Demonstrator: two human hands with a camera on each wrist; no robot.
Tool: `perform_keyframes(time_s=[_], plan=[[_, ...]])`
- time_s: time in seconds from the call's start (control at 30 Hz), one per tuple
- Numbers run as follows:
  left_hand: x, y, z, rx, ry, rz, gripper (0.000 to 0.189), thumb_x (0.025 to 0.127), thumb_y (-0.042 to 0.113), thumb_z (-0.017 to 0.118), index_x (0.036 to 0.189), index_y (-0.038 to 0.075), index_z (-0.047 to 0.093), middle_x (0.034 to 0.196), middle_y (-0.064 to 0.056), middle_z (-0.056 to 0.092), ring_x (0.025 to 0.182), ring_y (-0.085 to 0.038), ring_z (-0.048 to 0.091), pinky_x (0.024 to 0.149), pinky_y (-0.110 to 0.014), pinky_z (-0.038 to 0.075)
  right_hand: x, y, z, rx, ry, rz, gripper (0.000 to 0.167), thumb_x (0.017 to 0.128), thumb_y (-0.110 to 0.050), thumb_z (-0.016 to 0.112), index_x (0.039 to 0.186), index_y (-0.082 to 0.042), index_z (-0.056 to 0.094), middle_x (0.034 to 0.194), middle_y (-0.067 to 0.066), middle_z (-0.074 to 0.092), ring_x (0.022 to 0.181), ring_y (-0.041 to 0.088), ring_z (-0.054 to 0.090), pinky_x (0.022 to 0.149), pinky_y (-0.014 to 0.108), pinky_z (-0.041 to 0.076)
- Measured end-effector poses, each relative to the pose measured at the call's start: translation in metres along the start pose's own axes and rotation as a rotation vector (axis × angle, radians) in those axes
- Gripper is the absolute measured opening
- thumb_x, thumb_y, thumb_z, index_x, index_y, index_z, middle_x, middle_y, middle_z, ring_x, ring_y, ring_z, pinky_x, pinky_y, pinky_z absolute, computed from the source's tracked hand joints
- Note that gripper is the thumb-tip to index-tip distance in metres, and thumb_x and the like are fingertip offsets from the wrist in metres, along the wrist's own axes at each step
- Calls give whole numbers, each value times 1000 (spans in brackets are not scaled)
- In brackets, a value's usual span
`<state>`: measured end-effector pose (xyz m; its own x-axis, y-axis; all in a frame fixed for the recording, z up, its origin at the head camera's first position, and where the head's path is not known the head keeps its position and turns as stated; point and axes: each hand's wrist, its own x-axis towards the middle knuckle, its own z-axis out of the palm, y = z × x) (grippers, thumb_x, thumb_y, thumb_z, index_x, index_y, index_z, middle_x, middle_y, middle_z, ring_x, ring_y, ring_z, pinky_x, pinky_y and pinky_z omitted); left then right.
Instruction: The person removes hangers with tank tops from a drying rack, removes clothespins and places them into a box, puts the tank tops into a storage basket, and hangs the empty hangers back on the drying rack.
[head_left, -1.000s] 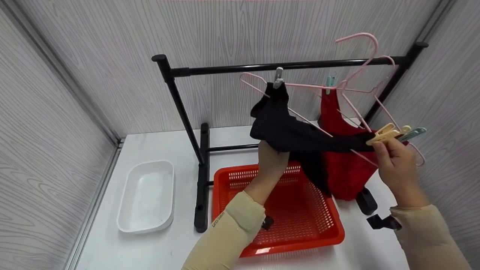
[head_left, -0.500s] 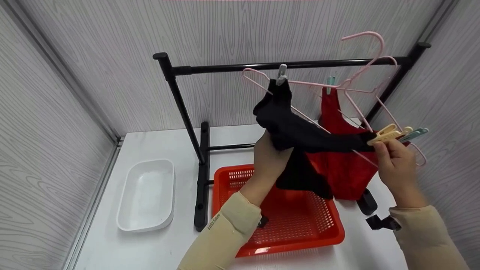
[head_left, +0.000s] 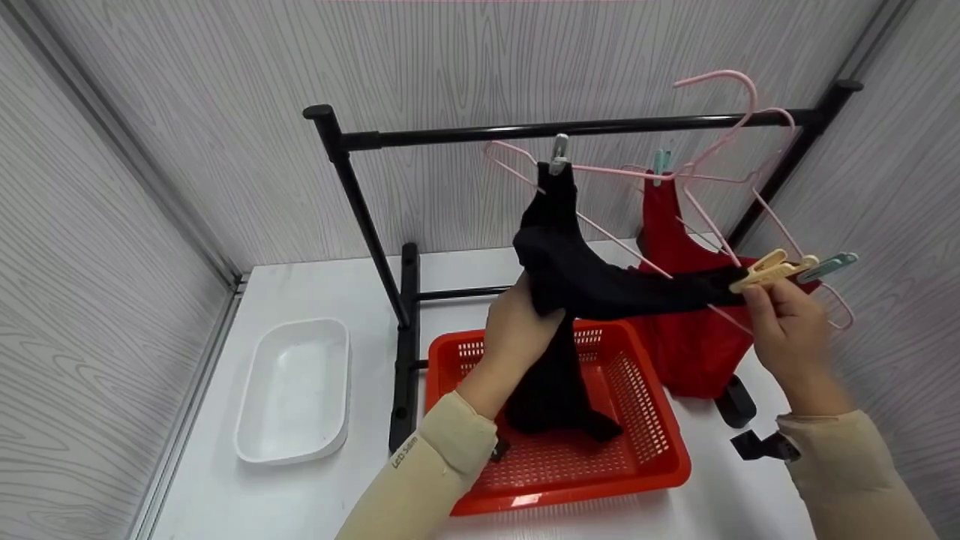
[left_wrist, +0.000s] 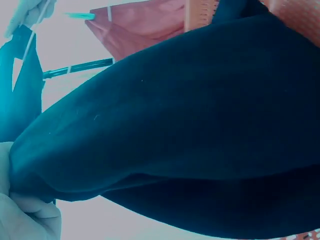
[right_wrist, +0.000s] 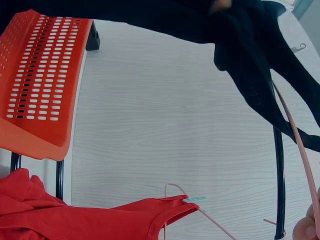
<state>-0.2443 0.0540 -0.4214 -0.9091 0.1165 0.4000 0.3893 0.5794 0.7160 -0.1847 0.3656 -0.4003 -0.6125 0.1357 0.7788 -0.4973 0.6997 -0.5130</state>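
Black garment (head_left: 592,281) in both hands' reach, slung from a pink hanger above the basket. Left hand (head_left: 517,322) clamped on its cloth at the left, thumb and fingers pinching a fold; left wrist view mostly dark fabric. Right hand (head_left: 791,330) curled round the hanger's right end, thumb against a yellow peg (head_left: 765,271) that fixes the garment's right strip there. Grey peg (head_left: 559,156) fixes the upper left strip. The pink hanger (head_left: 694,201) tilts, right side low, hook in front of the rack and above its bar. Loose lower part of the garment drops between the left hand and the red basket (head_left: 577,491); contact with basket floor, cannot tell. Just behind, a red garment (head_left: 694,360) on a second pink hanger (head_left: 772,210), held by teal pegs (head_left: 661,166). Black rack (head_left: 480,136) stands over the basket's far side. Further left, white tray (head_left: 291,456) on the white table (head_left: 210,480)
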Motion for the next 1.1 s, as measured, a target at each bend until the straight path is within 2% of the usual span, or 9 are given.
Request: perform_keyframes(time_s=[0.17,0.5,0.73,0.87,1.1], plan=[[-4,-9,-1,26,-52,-3,45,83,27,75,121,8,63,109,-12,72,98,-31,70,81,-48,55,0,-1,2,9,-14,-12,26,99,-15,64,90,8,71,70,-19,50,63,-5,40,57,11,30],[-10,-31,3,105,-132,14,39,85,33,74,112,7,64,104,-11,73,95,-31,70,78,-49,55,0,-4,7,40,-31,-48,30,99,-16,64,86,10,69,69,-16,51,63,-6,39,57,11,30],[-16,-43,8,111,-161,12,34,85,28,75,109,5,65,102,-11,72,95,-31,70,81,-47,55,-2,-2,10,37,-48,-76,30,98,-17,65,85,10,68,64,-6,48,61,-5,38,56,11,30],[-17,-49,11,91,-158,32,32,85,24,74,108,4,65,101,-12,72,94,-31,69,82,-46,55,-5,2,11,15,-70,-71,20,97,-11,66,88,6,70,64,-5,49,62,-2,40,56,13,31],[-17,-55,11,66,-184,19,30,88,27,71,105,4,65,101,-11,72,95,-30,69,84,-44,54,-7,4,12,17,-97,-86,20,97,-14,66,87,4,70,63,-4,48,59,-3,39,54,13,30]])
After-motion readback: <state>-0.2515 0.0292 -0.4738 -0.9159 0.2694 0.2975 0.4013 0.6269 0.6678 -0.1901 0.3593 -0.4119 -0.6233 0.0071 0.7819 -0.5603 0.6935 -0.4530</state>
